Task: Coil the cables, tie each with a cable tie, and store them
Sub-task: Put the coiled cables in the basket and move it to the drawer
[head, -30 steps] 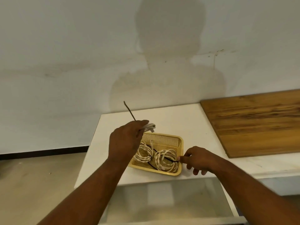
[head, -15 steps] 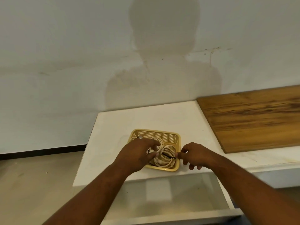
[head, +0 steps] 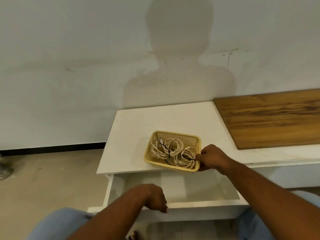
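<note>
A yellow perforated basket (head: 174, 135) sits near the front edge of the white table top (head: 138, 122). Inside it lie coiled white cables (head: 166, 148), each bound with a dark tie; another coil (head: 186, 157) lies at the basket's right. My right hand (head: 212, 157) grips the basket's right front rim. My left hand (head: 152, 196) rests with curled fingers on the front edge of the open white drawer (head: 190, 187) below the table top.
A wooden board (head: 270, 118) lies on the counter to the right. The grey wall stands just behind the table. Tiled floor (head: 43, 179) spreads to the left. My knees in light blue cloth (head: 57, 224) sit under the drawer.
My left hand lowered the tied coil into the basket, let go, and drew back down to the drawer front. My right hand stayed at the basket's right rim.
</note>
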